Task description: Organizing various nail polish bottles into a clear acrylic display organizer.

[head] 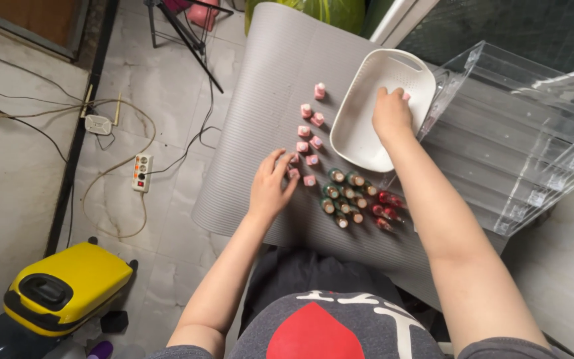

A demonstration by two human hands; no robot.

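My left hand (270, 187) rests on the grey ribbed mat (267, 86) with its fingers spread, the fingertips touching small pink bottles (308, 136) set out in a loose double row. My right hand (391, 114) reaches into a white oval basket (367, 100); its fingers are curled around something small and pink at the far rim. Between my arms stands a cluster of green-capped bottles (343, 196), with a few red-capped bottles (386, 209) beside them.
A clear acrylic tiered stand (513, 139) lies to the right of the basket. On the tiled floor to the left are a power strip (142, 171) with cables, tripod legs (187, 33) and a yellow and black appliance (64, 286).
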